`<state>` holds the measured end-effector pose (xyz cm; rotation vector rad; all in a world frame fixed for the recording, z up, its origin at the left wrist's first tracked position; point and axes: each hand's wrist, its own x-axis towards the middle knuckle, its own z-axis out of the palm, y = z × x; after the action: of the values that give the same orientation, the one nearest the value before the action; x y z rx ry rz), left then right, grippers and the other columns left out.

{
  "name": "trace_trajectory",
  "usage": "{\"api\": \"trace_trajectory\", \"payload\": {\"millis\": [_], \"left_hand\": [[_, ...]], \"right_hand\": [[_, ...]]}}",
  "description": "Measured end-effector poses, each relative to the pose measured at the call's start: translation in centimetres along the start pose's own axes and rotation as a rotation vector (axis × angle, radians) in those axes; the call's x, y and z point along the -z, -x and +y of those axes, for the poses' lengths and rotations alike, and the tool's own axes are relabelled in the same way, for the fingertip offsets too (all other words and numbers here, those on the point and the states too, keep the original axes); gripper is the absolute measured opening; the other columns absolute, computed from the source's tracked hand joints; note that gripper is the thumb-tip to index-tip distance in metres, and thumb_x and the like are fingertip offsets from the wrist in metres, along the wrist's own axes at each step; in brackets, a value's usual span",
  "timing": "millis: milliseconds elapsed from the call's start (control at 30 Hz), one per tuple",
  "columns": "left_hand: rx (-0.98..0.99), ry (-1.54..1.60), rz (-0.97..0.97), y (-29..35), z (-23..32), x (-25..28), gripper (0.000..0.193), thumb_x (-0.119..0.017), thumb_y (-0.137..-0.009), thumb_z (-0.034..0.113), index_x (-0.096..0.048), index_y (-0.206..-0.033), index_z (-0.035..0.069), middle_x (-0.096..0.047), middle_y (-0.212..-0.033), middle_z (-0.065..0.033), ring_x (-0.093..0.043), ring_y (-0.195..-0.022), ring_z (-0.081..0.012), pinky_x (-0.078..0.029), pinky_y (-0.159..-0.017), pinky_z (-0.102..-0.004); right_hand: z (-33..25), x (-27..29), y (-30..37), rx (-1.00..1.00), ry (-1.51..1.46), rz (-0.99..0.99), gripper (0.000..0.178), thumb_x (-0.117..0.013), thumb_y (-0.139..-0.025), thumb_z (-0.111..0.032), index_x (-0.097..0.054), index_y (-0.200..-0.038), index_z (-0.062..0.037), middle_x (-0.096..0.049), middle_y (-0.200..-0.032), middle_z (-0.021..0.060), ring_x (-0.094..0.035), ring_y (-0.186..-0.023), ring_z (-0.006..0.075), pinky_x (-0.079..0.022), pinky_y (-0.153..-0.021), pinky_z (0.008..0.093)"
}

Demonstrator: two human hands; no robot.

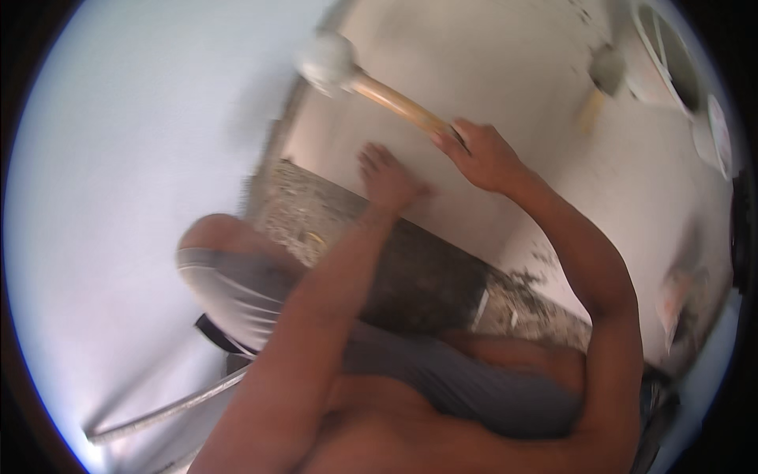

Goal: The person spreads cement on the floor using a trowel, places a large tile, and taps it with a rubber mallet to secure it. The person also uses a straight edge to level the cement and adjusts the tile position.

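My right hand point(480, 156) is closed round the wooden handle of a mallet point(403, 104). The mallet's pale, bulky head is raised at the far left, close to the white wall, and smeared by motion. Lower and to the left, my left hand point(389, 178) rests with fingers stretched on a large, light floor tile point(489, 71), near its front edge. Between that edge and my bent legs runs a strip of rough, crumbly mortar point(296, 207).
White wall point(134, 158) borders the left side. A pale bucket point(643, 71) stands at the far right, beside a blurred tool point(606, 71) with a grey head and yellowish handle. A dark rectangular patch point(426, 280) lies before my legs; a pale hose or tube point(174, 411) curves at lower left.
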<state>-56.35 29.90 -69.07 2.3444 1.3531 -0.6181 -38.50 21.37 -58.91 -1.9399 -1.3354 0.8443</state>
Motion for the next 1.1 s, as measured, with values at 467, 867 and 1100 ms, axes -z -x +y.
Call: {"api": "trace_trajectory", "payload": {"millis": [467,867,1100], "left_hand": [[0.024,-0.004,-0.022,0.6,-1.0,3.1,0.148,-0.083,-0.06,0.067,0.005,-0.151,-0.011,0.004,-0.159,-0.0318,0.002,-0.147,-0.0517,-0.01,-0.119,-0.0581],[0.083,0.022,0.016,0.1,2.7,6.3,0.148,-0.079,-0.059,0.075,0.005,-0.155,-0.001,0.009,-0.162,-0.0255,0.006,-0.144,-0.0581,-0.009,-0.108,-0.0762],[0.075,0.037,0.062,-0.9,3.8,4.2,0.145,-0.073,-0.059,0.08,0.004,-0.156,0.005,0.01,-0.162,-0.0234,0.01,-0.143,-0.0589,-0.007,-0.099,-0.0838]], "right_hand": [[2.7,4.2,13.5,-0.34,-0.106,0.044,0.05,-0.056,-0.098,-0.05,-0.052,-0.088,-0.001,-0.053,-0.057,0.0159,-0.056,-0.052,0.0315,-0.043,-0.052,0.043],[1.1,7.6,3.2,-0.1,-0.219,0.376,0.053,-0.047,-0.101,-0.048,-0.054,-0.09,0.0036,-0.061,-0.067,0.0216,-0.062,-0.063,0.0381,-0.047,-0.061,0.0465],[10.3,6.8,-1.2,-0.39,0.007,0.394,0.051,-0.049,-0.1,-0.046,-0.053,-0.093,0.0038,-0.061,-0.066,0.0212,-0.064,-0.063,0.0395,-0.049,-0.061,0.0464]]}}
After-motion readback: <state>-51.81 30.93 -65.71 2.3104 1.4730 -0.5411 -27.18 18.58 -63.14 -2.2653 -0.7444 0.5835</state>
